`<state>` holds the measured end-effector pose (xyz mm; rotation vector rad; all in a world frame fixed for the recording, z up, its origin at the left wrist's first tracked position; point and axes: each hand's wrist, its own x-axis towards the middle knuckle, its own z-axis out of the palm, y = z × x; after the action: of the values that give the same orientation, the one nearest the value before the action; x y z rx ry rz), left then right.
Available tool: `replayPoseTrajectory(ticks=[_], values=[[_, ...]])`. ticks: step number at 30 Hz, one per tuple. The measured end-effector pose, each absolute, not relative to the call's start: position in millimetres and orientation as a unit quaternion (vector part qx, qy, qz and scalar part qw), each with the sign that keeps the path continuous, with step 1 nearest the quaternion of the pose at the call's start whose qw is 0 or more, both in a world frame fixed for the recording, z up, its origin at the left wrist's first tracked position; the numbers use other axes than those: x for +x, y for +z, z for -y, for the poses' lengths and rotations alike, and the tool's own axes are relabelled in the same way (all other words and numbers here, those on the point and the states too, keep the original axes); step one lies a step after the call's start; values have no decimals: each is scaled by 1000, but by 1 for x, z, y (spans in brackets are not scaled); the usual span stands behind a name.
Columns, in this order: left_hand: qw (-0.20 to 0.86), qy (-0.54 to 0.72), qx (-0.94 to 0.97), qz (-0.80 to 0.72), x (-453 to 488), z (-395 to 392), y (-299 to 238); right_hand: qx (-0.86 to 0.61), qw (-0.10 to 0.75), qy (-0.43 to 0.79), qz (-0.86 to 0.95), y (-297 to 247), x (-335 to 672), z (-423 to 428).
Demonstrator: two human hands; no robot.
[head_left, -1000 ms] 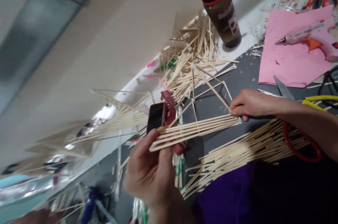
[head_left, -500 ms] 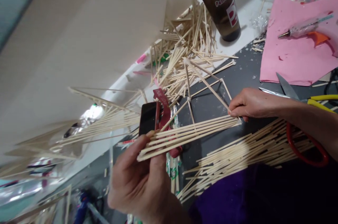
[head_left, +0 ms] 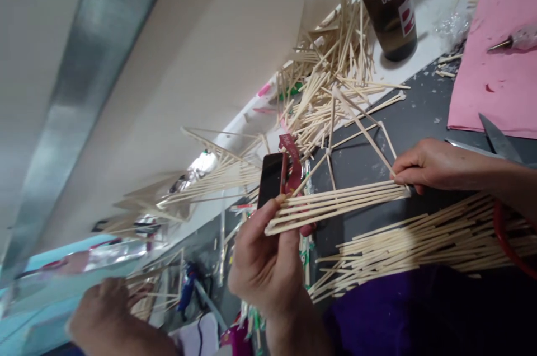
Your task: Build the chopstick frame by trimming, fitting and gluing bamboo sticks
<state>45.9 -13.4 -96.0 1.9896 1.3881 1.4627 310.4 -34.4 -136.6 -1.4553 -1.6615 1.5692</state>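
Note:
Between my hands is a frame of thin wooden sticks [head_left: 339, 199], with several parallel sticks on its near side and triangular struts rising behind. My left hand [head_left: 264, 258] pinches its left end between thumb and fingers. At the opposite end, my right hand [head_left: 422, 164] is closed on the corner where a slanted strut meets the parallel sticks. Whitish blobs show at some joints. Below the frame lies a spread of loose wooden sticks [head_left: 394, 247]. Scissors [head_left: 499, 140] lie beside my right wrist, partly hidden by the forearm.
A dark bottle [head_left: 392, 9] stands behind a heap of sticks [head_left: 335, 59]. A phone [head_left: 271, 177] lies beyond my left hand. Pink paper [head_left: 478, 87] with a pen-like tip on it is at right. Another person's hand [head_left: 109, 311] is at lower left, near a blue glue gun [head_left: 187, 289].
The view has swung left, so everything sits further right. Another person's hand has come into view at lower left. Both my hands keep hold of the stick frame.

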Motion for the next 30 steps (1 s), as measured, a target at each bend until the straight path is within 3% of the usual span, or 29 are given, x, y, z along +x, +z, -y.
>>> replayPoseTrajectory(ticks=[19, 30], values=[[183, 524, 698, -453, 46, 11, -96, -521, 220, 565, 601, -134, 311, 35], [144, 538, 693, -458, 59, 8, -92, -528, 226, 572, 586, -129, 313, 36]])
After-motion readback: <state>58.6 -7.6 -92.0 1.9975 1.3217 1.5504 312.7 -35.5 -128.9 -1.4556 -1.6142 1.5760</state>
